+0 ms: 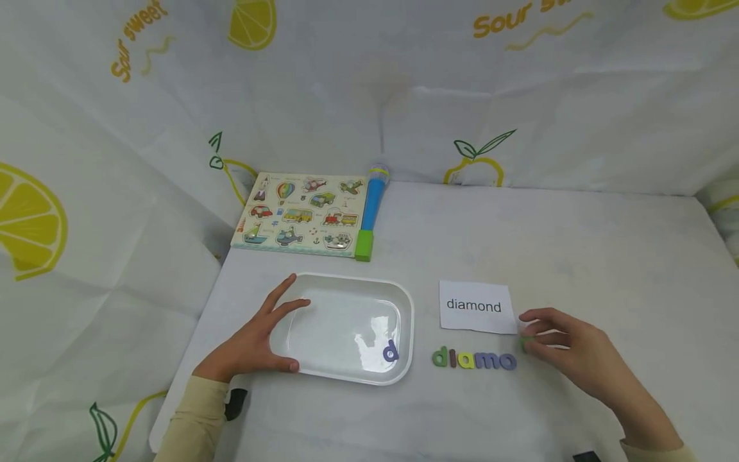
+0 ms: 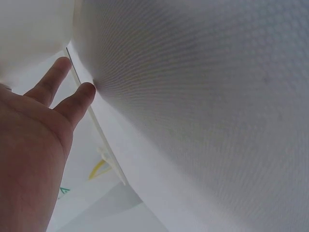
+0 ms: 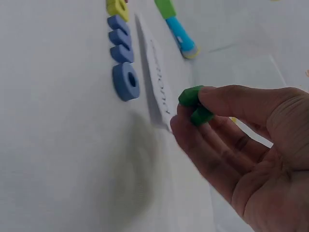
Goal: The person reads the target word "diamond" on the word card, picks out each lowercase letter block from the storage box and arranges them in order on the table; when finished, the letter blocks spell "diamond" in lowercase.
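A row of toy letters reading "diamo" (image 1: 474,360) lies below a white card (image 1: 478,307) printed "diamond". To the right of the row, my right hand (image 1: 568,346) pinches a green letter (image 3: 195,104) between thumb and fingertips, above the table. Its full shape is partly covered by the fingers. My left hand (image 1: 254,337) spreads over the left end of a white tray (image 1: 408,321), fingers extended and thumb at the near rim. Inside the tray, toward its right side, lies a purple letter (image 1: 390,351) resembling a d.
Behind the tray lies a wooden vehicle puzzle board (image 1: 300,215). A blue toy microphone (image 1: 374,202) with a green end rests along its right edge. A white cloth with lemon prints (image 1: 381,83) hangs behind the white table (image 1: 606,256).
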